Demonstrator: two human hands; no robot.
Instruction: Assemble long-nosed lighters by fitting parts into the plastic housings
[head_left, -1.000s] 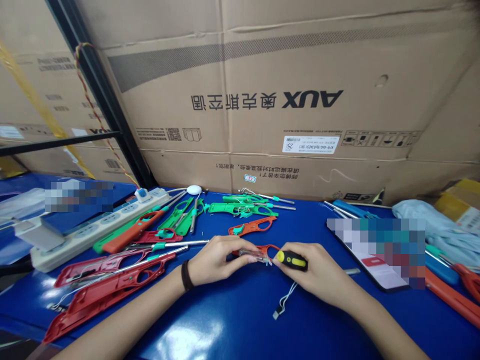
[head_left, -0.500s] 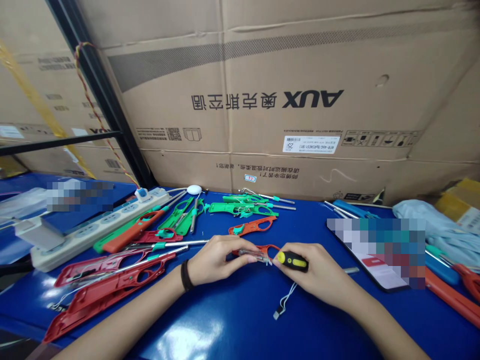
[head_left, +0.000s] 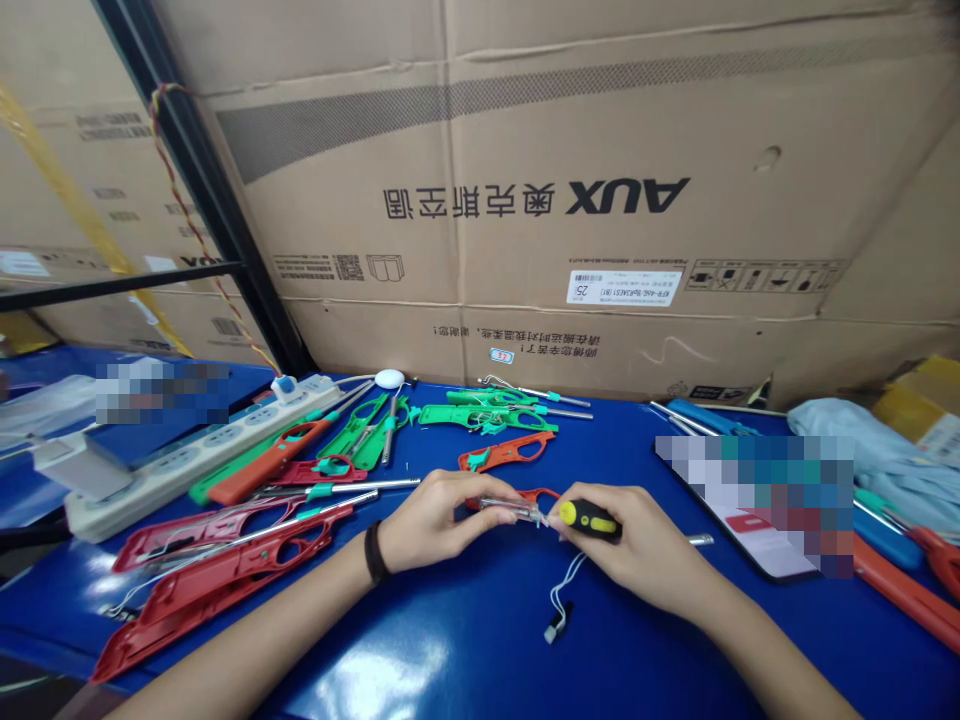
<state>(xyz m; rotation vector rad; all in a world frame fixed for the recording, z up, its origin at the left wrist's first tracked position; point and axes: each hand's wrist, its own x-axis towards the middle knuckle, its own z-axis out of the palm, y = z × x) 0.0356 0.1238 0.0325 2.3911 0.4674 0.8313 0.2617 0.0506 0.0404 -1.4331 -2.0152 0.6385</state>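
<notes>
At the near edge of the blue table [head_left: 465, 650] both bare forearms lie flat on the top, which seems to steady the fine work between them. A thin white wire [head_left: 561, 600] trails from that work toward the person and ends in a small plug lying loose on the table, out of the way of the fingers.

Just beyond it, the left hand [head_left: 435, 520], with a black wristband [head_left: 373, 552], pinches an orange-red shell [head_left: 525, 497] between thumb and fingertips. It holds the shell low against the table with its open side up, so the small clear and metal part inside is exposed. The right hand [head_left: 637, 545] is closed around the yellow-and-black handle of a screwdriver [head_left: 589, 517]. The tool lies nearly level and points left, its tip at that inner part; whether the tip is seated I cannot tell.

Behind the hands, another orange shell [head_left: 504, 452] lies alone within easy reach. Green shells [head_left: 487, 415] with metal rods are grouped farther back, and red shells [head_left: 217, 560] lie to the left, apparently sorted by colour. A white power strip [head_left: 202, 445] runs diagonally beyond the red ones, and a pale cloth [head_left: 877, 455] is bunched at the far right. A large cardboard box [head_left: 570, 120] closes off the back, beside a black steel post [head_left: 202, 200].
</notes>
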